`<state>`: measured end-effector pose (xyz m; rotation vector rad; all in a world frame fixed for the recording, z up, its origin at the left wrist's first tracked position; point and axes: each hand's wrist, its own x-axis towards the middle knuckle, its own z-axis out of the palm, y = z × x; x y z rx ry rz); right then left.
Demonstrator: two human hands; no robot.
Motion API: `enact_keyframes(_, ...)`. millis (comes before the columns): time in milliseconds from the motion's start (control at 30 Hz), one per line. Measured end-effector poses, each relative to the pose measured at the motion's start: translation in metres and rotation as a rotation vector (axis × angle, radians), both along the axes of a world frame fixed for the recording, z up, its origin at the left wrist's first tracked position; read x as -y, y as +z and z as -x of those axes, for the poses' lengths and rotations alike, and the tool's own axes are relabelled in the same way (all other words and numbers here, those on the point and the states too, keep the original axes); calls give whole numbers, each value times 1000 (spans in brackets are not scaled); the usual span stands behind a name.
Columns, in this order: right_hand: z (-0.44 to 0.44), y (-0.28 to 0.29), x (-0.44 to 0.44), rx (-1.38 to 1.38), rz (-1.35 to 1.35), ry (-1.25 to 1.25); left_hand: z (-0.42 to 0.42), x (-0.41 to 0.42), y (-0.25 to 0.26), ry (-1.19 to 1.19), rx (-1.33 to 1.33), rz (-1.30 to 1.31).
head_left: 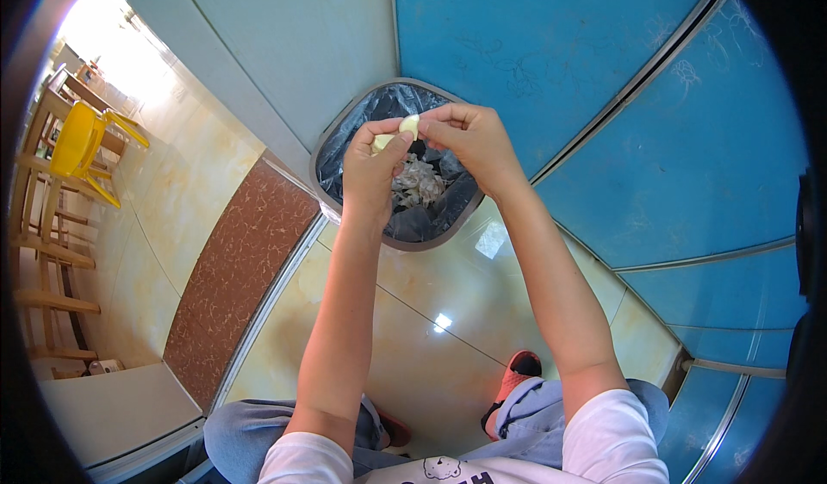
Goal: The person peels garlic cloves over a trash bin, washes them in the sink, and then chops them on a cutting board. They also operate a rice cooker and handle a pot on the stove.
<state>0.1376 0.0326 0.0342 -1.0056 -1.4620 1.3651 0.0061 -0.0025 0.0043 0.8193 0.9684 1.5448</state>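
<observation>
Over a lined trash bin (423,246), my left hand (371,171) pinches a pale peeled garlic clove (409,125) between thumb and forefinger. Another pale clove (382,141) rests in the same hand, partly behind the fingers. The fingertips of my right hand (475,145) meet the right edge of the pinched clove; whether they grip a bit of skin cannot be told. Below both hands, papery garlic skins (420,183) lie on the dark plastic liner (413,222) in the bin.
Blue cabinet panels (581,129) rise behind and to the right of the bin, a pale panel (258,45) to the left. A reddish-brown threshold (245,271) crosses the tiled floor. A yellow stool (79,140) and wooden chairs (55,303) stand far left. My feet in red shoes (513,377) are below.
</observation>
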Motion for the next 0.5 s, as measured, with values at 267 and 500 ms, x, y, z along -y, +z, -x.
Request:
enact_keyframes(267,-3,-1,-2,-58,22,30,-2,0,-2,-5,0,-10)
enact_keyframes(500,-2,-1,-2,-46,-5,-21,-3,-2,-5,33,-51,-37)
